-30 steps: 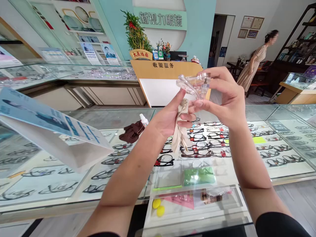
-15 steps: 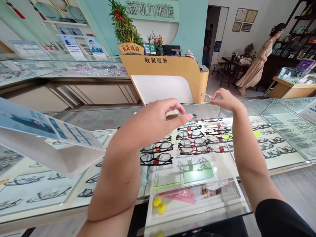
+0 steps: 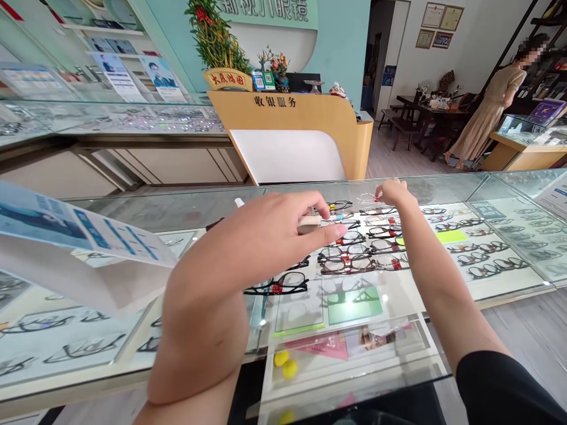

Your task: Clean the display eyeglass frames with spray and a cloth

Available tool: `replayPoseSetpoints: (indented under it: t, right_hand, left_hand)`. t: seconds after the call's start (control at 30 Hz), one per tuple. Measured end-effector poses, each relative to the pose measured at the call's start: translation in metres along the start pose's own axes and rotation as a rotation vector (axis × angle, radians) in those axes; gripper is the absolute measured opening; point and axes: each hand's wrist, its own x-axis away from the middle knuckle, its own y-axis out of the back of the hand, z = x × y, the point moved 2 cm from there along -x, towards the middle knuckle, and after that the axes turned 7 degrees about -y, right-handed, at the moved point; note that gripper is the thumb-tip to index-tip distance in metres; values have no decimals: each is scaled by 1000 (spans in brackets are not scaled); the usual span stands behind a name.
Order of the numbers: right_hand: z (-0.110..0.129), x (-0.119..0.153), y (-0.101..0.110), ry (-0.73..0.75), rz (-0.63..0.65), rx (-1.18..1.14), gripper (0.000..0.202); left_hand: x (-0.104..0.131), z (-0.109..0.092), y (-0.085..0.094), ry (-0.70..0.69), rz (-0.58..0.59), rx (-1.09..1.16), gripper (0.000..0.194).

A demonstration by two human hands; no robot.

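Note:
My right hand point(image 3: 391, 192) is pinched on a pair of clear-framed eyeglasses point(image 3: 367, 199) at the far end of the rows in the glass counter. My left hand point(image 3: 301, 221) hovers over the nearer rows, its fingers curled around a cream-coloured, blunt-ended object point(image 3: 309, 224); most of it is hidden, so its kind does not show. Below and beside the hands lie dark-framed eyeglasses point(image 3: 283, 284) with red tags, set out in columns. Other black eyeglasses point(image 3: 384, 231) rest under my right wrist.
A folded card sign point(image 3: 84, 224) stands on the counter at left. Two yellow round things point(image 3: 286, 364) lie in the drawer point(image 3: 354, 378) nearest me. Beyond the glass counter point(image 3: 177, 198) is a wooden cash desk point(image 3: 283, 112). A person point(image 3: 487, 112) walks at far right.
My right hand has lowered, bringing the clear eyeglasses down to the far end of the rows. My left hand has shifted slightly down. The person has moved farther right.

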Motion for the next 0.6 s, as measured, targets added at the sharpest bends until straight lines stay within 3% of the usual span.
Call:
replayPoseSetpoints:
  t: [0.33,0.6]
  right_hand:
    - [5,-7,-12,-19,88,38,38]
    - [5,-9,-15,-17,110,48,48]
  left_hand:
    - [3,-5,0,25,31,-24,55]
    - [5,-2,-1,-13,21,10,47]
